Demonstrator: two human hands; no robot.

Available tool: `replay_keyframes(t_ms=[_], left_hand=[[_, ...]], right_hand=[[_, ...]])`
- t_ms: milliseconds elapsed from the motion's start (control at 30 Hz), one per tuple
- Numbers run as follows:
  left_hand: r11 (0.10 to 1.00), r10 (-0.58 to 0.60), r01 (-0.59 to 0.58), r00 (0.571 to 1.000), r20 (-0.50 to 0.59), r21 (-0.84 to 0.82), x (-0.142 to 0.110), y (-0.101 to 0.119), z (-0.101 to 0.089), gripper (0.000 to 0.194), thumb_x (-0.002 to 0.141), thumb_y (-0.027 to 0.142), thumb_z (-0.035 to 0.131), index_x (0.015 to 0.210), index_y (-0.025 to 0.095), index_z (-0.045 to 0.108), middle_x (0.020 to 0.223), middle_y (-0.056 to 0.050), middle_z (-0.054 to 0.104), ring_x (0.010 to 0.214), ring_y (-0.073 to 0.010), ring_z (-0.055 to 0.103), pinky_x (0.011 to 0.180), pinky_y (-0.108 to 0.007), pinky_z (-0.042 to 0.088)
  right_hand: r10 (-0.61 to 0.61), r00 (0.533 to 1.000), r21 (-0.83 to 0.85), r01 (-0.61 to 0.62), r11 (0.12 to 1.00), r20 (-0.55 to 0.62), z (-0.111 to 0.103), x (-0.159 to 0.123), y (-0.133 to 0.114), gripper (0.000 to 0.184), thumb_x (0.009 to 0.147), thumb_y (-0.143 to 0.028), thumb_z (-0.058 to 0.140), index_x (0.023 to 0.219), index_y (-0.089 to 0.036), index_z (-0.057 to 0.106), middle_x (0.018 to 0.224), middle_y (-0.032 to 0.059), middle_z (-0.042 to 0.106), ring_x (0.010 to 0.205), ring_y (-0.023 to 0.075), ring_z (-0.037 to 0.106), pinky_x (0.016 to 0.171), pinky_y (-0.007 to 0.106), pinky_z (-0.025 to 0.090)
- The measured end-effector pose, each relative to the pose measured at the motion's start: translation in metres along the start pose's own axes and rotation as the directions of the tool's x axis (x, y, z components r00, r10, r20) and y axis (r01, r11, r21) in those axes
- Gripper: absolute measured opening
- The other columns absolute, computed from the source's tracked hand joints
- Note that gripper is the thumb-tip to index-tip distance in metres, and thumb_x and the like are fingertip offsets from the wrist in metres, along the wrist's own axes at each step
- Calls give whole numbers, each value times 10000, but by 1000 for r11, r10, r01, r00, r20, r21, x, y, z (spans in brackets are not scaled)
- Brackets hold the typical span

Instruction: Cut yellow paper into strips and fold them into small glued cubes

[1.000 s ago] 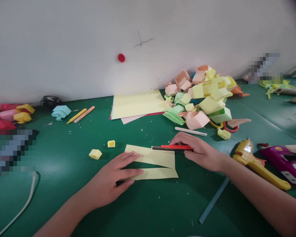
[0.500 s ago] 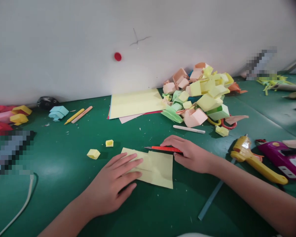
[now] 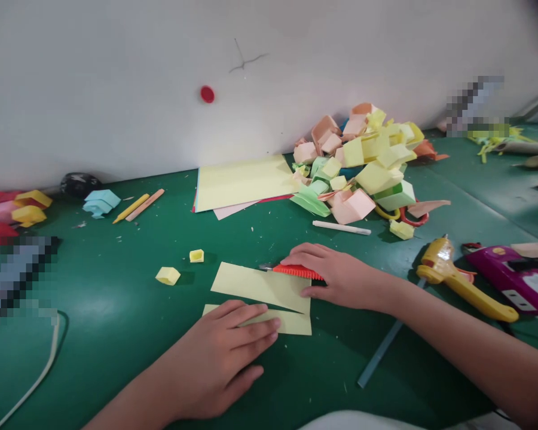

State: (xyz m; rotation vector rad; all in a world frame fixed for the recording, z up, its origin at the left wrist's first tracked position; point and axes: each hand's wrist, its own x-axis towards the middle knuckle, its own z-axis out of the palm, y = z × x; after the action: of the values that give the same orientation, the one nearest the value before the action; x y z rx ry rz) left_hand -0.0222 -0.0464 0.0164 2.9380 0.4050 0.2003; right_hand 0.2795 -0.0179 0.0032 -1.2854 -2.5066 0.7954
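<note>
At two o'clock from the lower paper strip (image 3: pixel 294 322), your right hand (image 3: pixel 329 276) grasps the red cutter (image 3: pixel 297 273); at eight, your left hand (image 3: pixel 228 352) rests, fingers released.

At eleven o'clock, on a pale wall (image 3: pixel 116 89), a red disc (image 3: pixel 207 94); below it, layered paper sheets (image 3: pixel 246 182), pale yellow uppermost, lying on a green table (image 3: pixel 116 322). Toward two o'clock, a heap of folded paper pieces (image 3: pixel 363 158) in yellow, pink, green and orange. At three, near the heap, a slim white pen (image 3: pixel 341 228). Between three and four, just beside each other, a yellow glue gun (image 3: pixel 461 282) and a purple tool (image 3: pixel 502 272). At nine, a light-blue folded piece (image 3: pixel 101 202) near a yellow stick (image 3: pixel 131 209) and an orange stick (image 3: pixel 145 205). At eight, a curving white cable (image 3: pixel 56 346).
</note>
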Motion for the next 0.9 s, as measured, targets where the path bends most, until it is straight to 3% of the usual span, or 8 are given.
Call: replay_keyframes(t_ms=[300, 500, 667, 900], left_hand=[[996, -23, 29, 997, 71, -87, 0, -2, -8, 448, 946, 179, 545, 1390, 216, 593, 1401, -32, 644, 1353, -280, 542, 1101, -469, 473], [988, -40, 47, 998, 50, -147, -1, -4, -8, 483, 926, 174, 589, 1401, 256, 590, 1376, -13, 663, 1385, -268, 519, 1134, -462, 452], [991, -34, 43, 996, 79, -123, -2, -6, -7, 482, 933, 193, 587, 1412, 249, 577, 1403, -31, 642, 1383, -280, 522, 1122, -473, 453], [998, -2, 3, 1000, 12, -68, -9, -13, 7, 416, 974, 124, 498, 1368, 220, 593, 1451, -40, 604, 1313, -257, 572, 1070, -457, 483]], right_hand=[[-4, 1000, 32, 4, 999, 13, -1, 3, 5, 543, 933, -434, 645, 1445, -351, 485, 1450, 67, 514, 1338, 301, 470, 1087, 499, 445], [12, 1000, 32, -12, 999, -13, -3, 3, 10, 515, 932, -459, 640, 1423, -357, 523, 1426, 66, 543, 1306, 302, 499, 1061, 496, 467], [43, 998, 1, -43, 999, -36, -8, 2, 26, 553, 918, -502, 650, 1432, -341, 522, 1452, 74, 520, 1341, 311, 479, 1124, 519, 403], [17, 998, -9, -17, 1000, -60, -9, 0, 31, 549, 925, -483, 648, 1438, -334, 521, 1447, 85, 529, 1326, 308, 505, 1122, 508, 413]])
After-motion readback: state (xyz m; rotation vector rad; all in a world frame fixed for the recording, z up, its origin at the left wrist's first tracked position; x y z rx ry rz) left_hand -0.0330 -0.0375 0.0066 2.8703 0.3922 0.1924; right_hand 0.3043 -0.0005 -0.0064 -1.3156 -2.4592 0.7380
